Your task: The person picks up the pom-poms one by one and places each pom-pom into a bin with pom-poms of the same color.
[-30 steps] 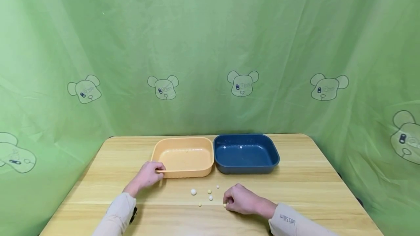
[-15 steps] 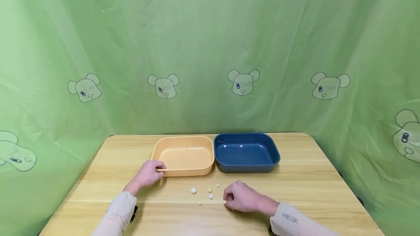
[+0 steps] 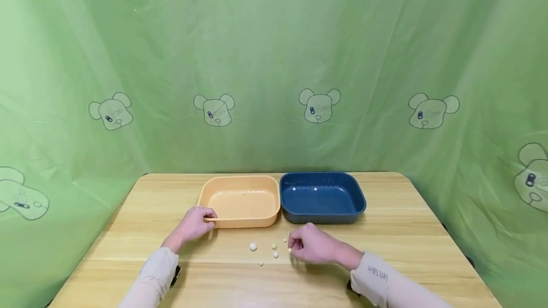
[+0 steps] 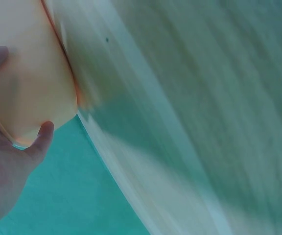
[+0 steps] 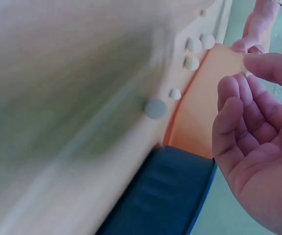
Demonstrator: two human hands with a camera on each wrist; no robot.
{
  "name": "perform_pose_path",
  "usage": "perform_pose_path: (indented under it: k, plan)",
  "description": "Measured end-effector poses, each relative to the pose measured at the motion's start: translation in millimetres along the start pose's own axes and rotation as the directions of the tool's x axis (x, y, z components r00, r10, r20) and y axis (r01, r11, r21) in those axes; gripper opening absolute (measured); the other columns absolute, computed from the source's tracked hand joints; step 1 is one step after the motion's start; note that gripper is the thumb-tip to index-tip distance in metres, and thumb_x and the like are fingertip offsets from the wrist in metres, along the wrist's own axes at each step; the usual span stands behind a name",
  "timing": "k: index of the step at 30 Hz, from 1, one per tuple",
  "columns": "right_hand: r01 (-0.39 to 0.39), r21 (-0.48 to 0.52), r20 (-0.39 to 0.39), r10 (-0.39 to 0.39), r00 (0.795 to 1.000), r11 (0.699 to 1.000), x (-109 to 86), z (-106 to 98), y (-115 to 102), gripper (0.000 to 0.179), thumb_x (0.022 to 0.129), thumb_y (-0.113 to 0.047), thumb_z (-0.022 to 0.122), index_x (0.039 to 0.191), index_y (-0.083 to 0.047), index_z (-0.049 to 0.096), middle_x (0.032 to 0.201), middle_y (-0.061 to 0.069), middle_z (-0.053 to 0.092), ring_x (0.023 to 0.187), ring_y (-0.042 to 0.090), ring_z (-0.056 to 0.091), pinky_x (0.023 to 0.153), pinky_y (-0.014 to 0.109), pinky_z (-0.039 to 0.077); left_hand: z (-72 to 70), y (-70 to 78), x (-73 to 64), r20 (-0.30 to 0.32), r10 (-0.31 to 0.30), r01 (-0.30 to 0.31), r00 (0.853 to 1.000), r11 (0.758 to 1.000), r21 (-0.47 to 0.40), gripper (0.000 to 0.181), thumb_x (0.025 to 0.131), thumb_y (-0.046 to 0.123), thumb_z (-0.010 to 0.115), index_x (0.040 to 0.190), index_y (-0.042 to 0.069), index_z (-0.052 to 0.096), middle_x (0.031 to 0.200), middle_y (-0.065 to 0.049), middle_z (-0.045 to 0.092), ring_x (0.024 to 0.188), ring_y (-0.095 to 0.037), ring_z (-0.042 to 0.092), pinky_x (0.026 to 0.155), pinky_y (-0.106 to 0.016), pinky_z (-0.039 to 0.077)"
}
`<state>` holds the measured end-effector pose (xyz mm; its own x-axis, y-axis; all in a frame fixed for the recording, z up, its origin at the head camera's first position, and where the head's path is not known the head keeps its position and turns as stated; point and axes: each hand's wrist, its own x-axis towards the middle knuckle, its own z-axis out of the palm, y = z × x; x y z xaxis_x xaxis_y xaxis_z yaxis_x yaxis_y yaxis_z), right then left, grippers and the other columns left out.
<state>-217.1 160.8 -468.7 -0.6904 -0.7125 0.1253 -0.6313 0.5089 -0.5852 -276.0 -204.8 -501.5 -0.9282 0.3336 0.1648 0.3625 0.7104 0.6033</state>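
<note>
My left hand [image 3: 194, 224] grips the near-left rim of the orange tray [image 3: 246, 223]; the left wrist view shows the thumb [image 4: 43, 137] on the tray's outer wall. My right hand [image 3: 314, 245] pinches a small pale yellow ball [image 3: 289, 250] between thumb and fingertips, just above the table. To its left lie a large white ball [image 3: 253, 246], a yellow ball [image 3: 274, 246], a white ball [image 3: 276, 254], a small white ball [image 3: 284, 240] and a small yellow ball [image 3: 261, 264]. In the right wrist view, the pinched ball is mostly hidden by the fingers.
Touching the orange tray on its right, a dark blue tray [image 3: 323, 218] holds two small white balls [image 3: 315, 189]. One tiny pale ball [image 3: 245, 193] lies inside the orange tray. Green cloth [image 3: 265, 146] surrounds the wooden table [image 3: 239, 289] at the back and sides.
The right hand has risen a little and moved toward the trays, taking the small yellow ball with it. My left hand keeps its grip on the orange tray. The head view has tilted slightly.
</note>
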Motion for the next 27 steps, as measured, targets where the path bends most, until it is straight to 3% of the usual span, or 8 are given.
perform_pose_path:
  k: [6,12,18,27]
  plan:
    - [0.011,-0.023,-0.049,-0.012,0.999,1.0,8.1,-7.6,0.3,0.012,0.078,-0.006,0.067,0.076,-0.017,0.064,0.066,-0.014,0.054,0.061,-0.001,0.051,0.055,0.018,0.046,-1.6,2.2,1.3,-0.013,0.002,-0.002,1.0,1.0,0.029,0.017,0.07,0.002,0.067,0.074,0.018,0.066,0.075,0.008,0.058,0.074,-0.012,0.052,0.072,-0.035,0.045]
    - [-0.064,0.02,-0.076,0.066,0.995,0.998,12.0,-13.0,0.4,0.013,0.08,-0.009,0.068,0.077,-0.02,0.062,0.067,-0.012,0.055,0.062,0.002,0.052,0.058,0.021,0.047,-0.4,0.5,0.5,0.014,-0.041,0.04,0.999,0.999,0.009,0.019,0.072,0.0,0.068,0.075,0.019,0.066,0.077,0.006,0.058,0.075,-0.012,0.051,0.073,-0.035,0.045]
    - [-0.092,0.036,-0.112,0.095,0.989,0.995,18.3,-17.6,2.6,0.012,0.083,-0.01,0.067,0.079,-0.021,0.062,0.069,-0.012,0.056,0.066,0.004,0.053,0.061,0.023,0.049,-0.1,0.7,-0.1,0.014,-0.051,0.051,0.999,0.999,-0.001,0.018,0.072,0.001,0.067,0.075,0.018,0.066,0.077,0.006,0.058,0.075,-0.012,0.052,0.073,-0.035,0.045]
    - [-0.125,0.163,-0.188,0.155,0.97,0.979,32.4,-21.7,9.1,0.006,0.083,-0.007,0.068,0.083,-0.012,0.065,0.074,-0.007,0.058,0.069,0.01,0.055,0.063,0.025,0.049,-0.3,0.9,-0.1,0.007,-0.03,0.03,1.0,1.0,0.005,0.019,0.072,0.001,0.067,0.073,0.019,0.065,0.075,0.007,0.057,0.073,-0.012,0.051,0.072,-0.035,0.044]
